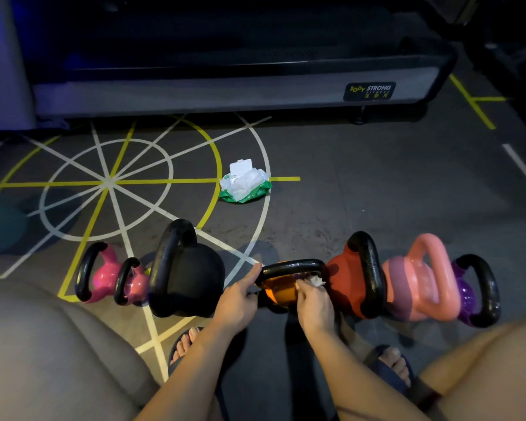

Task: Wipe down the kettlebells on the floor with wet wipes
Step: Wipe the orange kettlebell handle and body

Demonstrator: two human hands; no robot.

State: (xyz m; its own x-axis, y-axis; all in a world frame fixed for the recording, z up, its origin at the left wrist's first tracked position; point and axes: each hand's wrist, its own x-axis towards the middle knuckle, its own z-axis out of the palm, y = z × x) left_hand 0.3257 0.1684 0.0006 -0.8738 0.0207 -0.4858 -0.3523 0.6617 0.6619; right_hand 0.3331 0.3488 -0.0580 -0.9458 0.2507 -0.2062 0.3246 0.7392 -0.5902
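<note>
A row of kettlebells stands on the floor in front of me. In the middle is an orange kettlebell (278, 291) with a black handle. My left hand (239, 300) holds the left end of that handle, thumb stretched along it. My right hand (315, 302) pinches a crumpled white wet wipe (316, 280) against the orange body just under the handle. Left of it stand a big black kettlebell (189, 275) and two small pink ones (104, 276). To the right are a red kettlebell (354, 284), a salmon pink one (419, 281) and a purple one (474, 291).
An open green and white wet wipe pack (245, 185) lies on the floor beyond the row. A treadmill base (225, 89) runs across the back. My knees and sandalled feet (184, 344) sit close behind the kettlebells. Painted lines cross the grey floor.
</note>
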